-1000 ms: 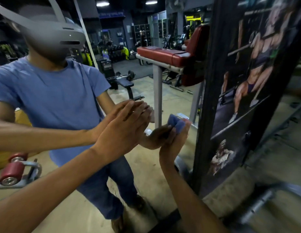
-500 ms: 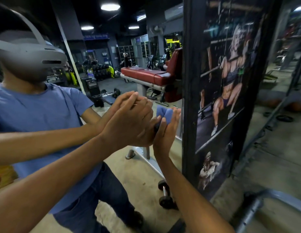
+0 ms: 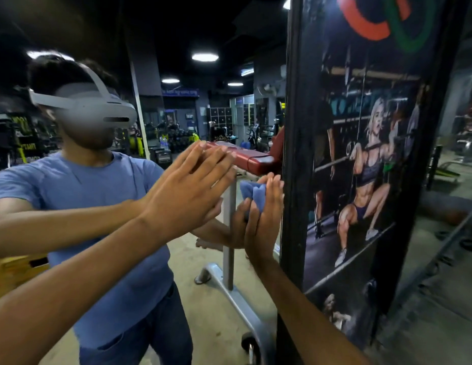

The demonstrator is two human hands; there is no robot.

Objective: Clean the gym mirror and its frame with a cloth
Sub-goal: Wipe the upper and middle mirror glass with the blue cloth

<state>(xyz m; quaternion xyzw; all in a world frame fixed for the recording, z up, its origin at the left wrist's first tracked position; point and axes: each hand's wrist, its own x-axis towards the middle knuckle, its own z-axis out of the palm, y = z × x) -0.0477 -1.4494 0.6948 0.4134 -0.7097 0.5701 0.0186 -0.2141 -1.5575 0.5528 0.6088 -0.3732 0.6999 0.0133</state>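
The left hand (image 3: 187,191) lies flat on the mirror (image 3: 176,101), fingers straight, meeting its reflection. The right hand (image 3: 263,219) presses a blue cloth (image 3: 252,192) to the glass just beside the black frame (image 3: 292,154); most of the cloth is hidden behind it.

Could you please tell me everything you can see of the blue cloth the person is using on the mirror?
The blue cloth looks like soft fabric, bunched into folds rather than spread flat. It sits between the right hand and the mirror glass, close beside the black frame. The hand's straight fingers press it against the glass, and only its upper part shows above and left of the fingers; the rest is hidden behind the palm. Its reflection merges with it at the glass. The left hand lies flat on the mirror, apart from the cloth.
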